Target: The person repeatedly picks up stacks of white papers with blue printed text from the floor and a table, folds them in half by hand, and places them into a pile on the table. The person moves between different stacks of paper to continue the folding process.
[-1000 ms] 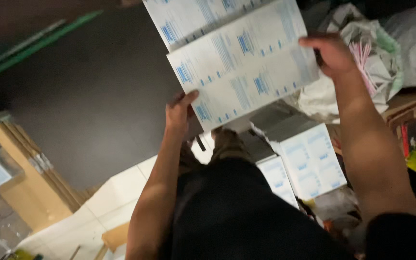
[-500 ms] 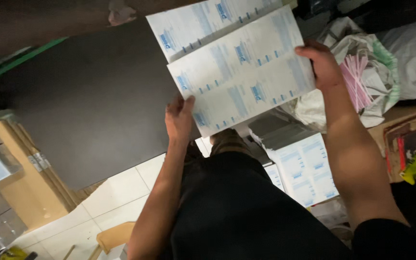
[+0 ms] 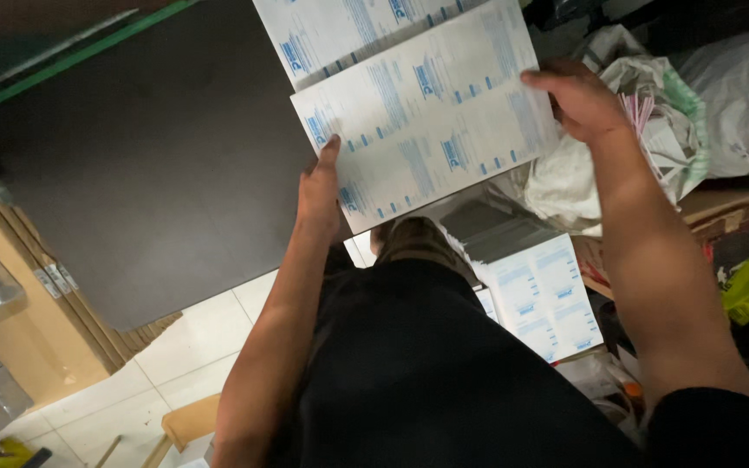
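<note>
A large flat white cardboard sheet printed with blue label panels (image 3: pixel 422 121) is being held up in front of the body, above the dark grey floor area (image 3: pixel 132 173). It is being gripped at its lower left edge by the left hand (image 3: pixel 321 186) and at its right edge by the right hand (image 3: pixel 582 100), fingers closed on the board. The step in hand seems to be the positioning of this sheet; a steady two-sided grip is probably being required next. A stack of similar white printed sheets (image 3: pixel 539 290) is lying below. Compared with the earlier frame, the sheet is being kept slightly lower and nearer.
</note>
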